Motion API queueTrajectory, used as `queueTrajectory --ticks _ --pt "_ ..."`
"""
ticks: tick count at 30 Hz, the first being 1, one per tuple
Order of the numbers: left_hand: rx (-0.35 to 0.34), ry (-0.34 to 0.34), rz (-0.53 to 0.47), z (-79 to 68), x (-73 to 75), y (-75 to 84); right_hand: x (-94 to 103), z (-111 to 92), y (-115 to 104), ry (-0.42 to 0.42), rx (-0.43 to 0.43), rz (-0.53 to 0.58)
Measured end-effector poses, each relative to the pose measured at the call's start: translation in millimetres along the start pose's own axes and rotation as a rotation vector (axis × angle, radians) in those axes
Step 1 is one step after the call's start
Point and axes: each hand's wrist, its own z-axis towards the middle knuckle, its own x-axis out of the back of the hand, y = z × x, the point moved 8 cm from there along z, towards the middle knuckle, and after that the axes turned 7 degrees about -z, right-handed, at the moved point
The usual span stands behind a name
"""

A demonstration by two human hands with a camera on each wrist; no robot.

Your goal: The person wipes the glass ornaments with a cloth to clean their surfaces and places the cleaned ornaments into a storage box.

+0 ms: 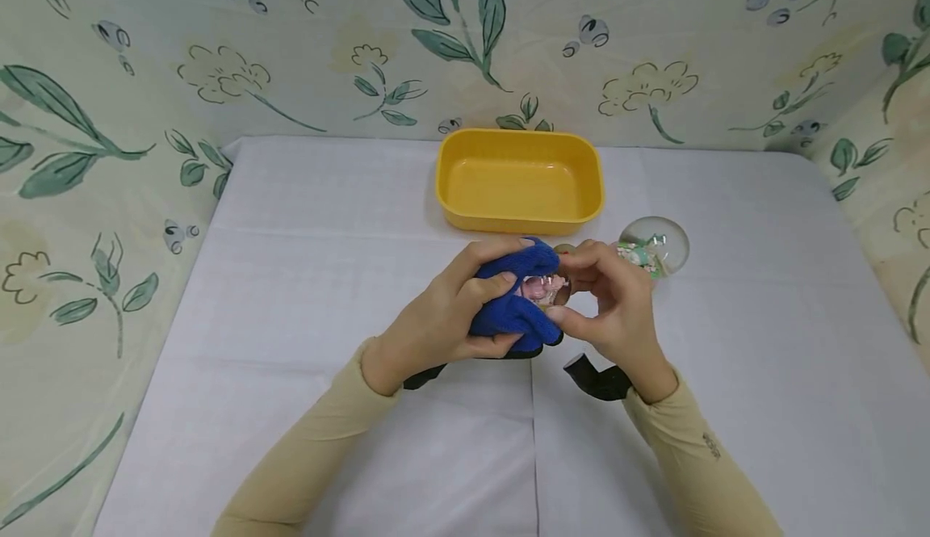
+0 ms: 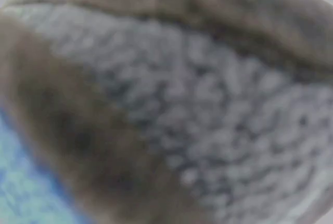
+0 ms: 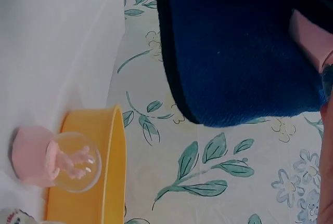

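Observation:
My left hand (image 1: 450, 311) grips a blue cloth (image 1: 512, 266) with dark edging, folded around a small snow globe (image 1: 541, 288) with pink inside. With thumb and fingers, my right hand (image 1: 610, 303) pinches the globe's right side. In the right wrist view the cloth (image 3: 234, 52) hangs large across the top, and a pink faceted part (image 3: 312, 39) of the held globe shows beside it. Blurred close surfaces fill the left wrist view, with a blue patch of cloth (image 2: 26, 177) in its lower left corner.
A yellow tub (image 1: 519, 222) stands beyond the hands. Right of it, a clear snow globe (image 1: 664, 242) with green inside is on the white-covered table (image 1: 327, 222). The right wrist view shows a pink-based globe (image 3: 34, 156) beside the tub. Floral fabric (image 1: 305, 52) lies behind.

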Motion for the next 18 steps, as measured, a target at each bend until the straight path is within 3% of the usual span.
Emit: queueTrajectory --ticks 7,12,18 --pt "-0.009 0.023 0.054 -4.1 -2.7 -0.9 -0.6 -7.2 12.8 0.096 -0.248 -0.057" --pt "-0.020 0.029 0.072 -5.8 -4.0 -1.8 -4.0 -12.9 19.8 0.168 -0.382 -0.016" --pt "-0.014 0.080 0.087 -8.7 -2.8 -6.7 -10.9 -12.6 24.5 0.128 -0.453 0.002"
